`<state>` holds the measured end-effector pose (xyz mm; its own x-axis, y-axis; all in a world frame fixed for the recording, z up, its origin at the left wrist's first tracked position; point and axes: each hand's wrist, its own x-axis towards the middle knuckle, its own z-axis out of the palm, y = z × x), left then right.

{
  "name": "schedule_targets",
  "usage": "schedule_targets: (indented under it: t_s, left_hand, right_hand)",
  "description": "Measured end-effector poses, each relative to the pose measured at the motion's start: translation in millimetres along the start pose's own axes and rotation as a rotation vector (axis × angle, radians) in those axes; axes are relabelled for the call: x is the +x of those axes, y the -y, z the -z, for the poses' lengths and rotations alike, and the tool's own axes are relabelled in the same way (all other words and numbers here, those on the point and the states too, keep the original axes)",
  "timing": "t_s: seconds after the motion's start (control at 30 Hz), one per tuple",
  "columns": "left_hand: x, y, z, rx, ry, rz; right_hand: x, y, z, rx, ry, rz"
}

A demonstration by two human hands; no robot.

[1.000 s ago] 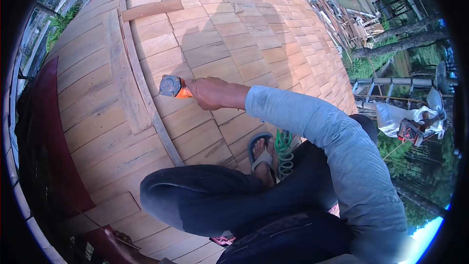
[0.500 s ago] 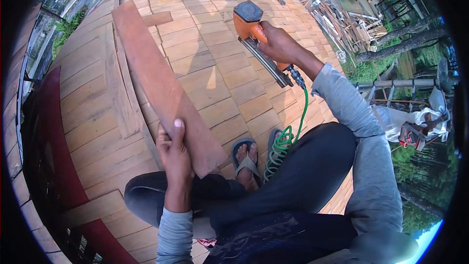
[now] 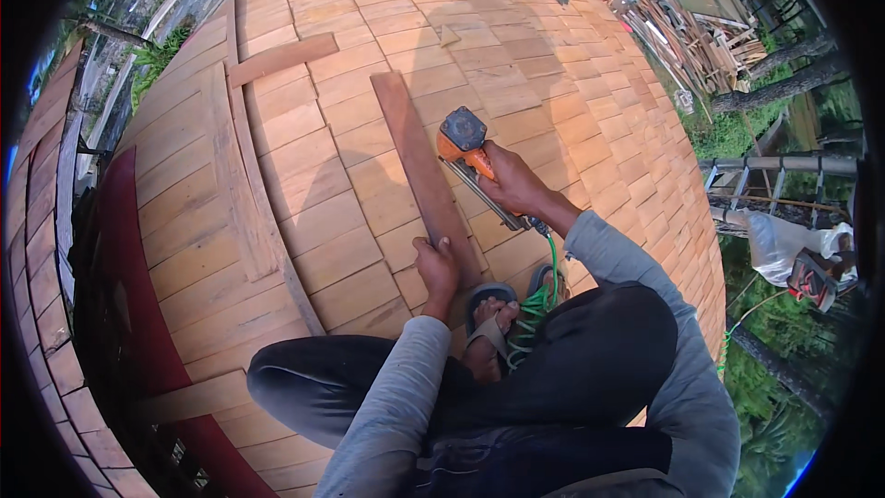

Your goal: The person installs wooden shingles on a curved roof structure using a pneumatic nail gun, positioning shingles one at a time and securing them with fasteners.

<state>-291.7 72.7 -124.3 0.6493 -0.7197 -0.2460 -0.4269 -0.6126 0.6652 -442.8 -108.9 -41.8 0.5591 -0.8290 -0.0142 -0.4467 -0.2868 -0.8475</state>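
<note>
My left hand is closed on the left edge of a reddish-brown wooden shingle, close to its near end, thumb on top. The long shingle slants over the lighter wooden roof, its near end by my sandalled foot. Just right of it, my right hand grips the handle of an orange and black pneumatic nail gun. The tool's head is beside the shingle's right edge; I cannot tell if they touch. A coiled green air hose runs from the handle down past my feet.
Overlapping wooden shingles cover the sloping roof. A loose short board and a long strip lie to the left. At the left edge is a dark red board. Beyond the right edge are a scrap-wood pile and a ladder.
The shingle has gone from raised at the left to lower and further right, with my left hand on it. My right hand has brought the nail gun down close to the shingle.
</note>
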Motion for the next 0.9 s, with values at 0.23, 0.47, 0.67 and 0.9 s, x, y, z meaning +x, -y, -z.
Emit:
schedule_targets:
  t_s: [0.23,0.47,0.67,0.9]
  left_hand:
    - [32.6,-21.6,29.1,0.823,0.626,-0.179]
    - [64.5,-14.1,33.6,0.701,0.501,-1.392]
    - [55.6,5.3,6.4,0.676,0.657,-1.254]
    - [57.1,5.1,4.7,0.726,0.707,-1.214]
  right_hand:
    - [50.9,-31.2,-26.1,-0.104,0.233,-0.012]
    - [48.3,-37.2,-29.1,0.065,0.245,-0.084]
    - [43.6,-31.9,-25.2,0.093,0.197,-0.092]
    - [123.1,-21.6,-33.2,0.05,0.014,-0.052]
